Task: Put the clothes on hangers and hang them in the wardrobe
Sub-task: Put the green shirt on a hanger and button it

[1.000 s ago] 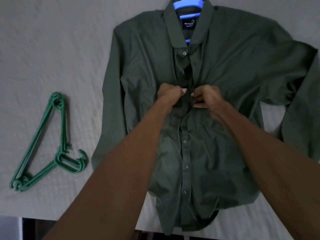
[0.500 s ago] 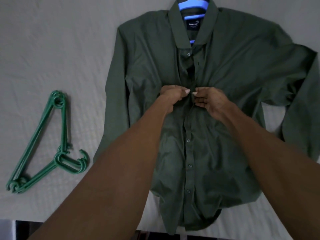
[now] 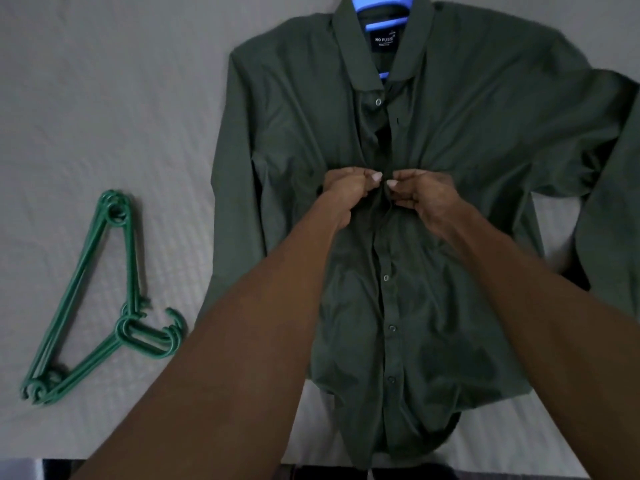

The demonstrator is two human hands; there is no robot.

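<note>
A dark green long-sleeved shirt (image 3: 294, 116) lies flat, front up, on a pale bed sheet (image 3: 104, 98). A blue hanger (image 3: 384, 26) sits inside its collar, mostly hidden by the cloth. My left hand (image 3: 346, 188) and my right hand (image 3: 422, 195) meet at the button placket around chest height, each pinching one edge of the shirt front with curled fingers. The top of the placket above my hands gapes open; the buttons below them look fastened.
Several green plastic hangers (image 3: 104, 299) lie stacked together on the sheet to the left of the shirt. The bed's near edge (image 3: 52, 460) runs along the bottom, with a dark floor strip below it. The right sleeve folds over at the far right.
Both hands have stayed at the same spot on the placket, shifting only slightly as they work the cloth. The view has drifted a little; shirt and hangers have not moved.
</note>
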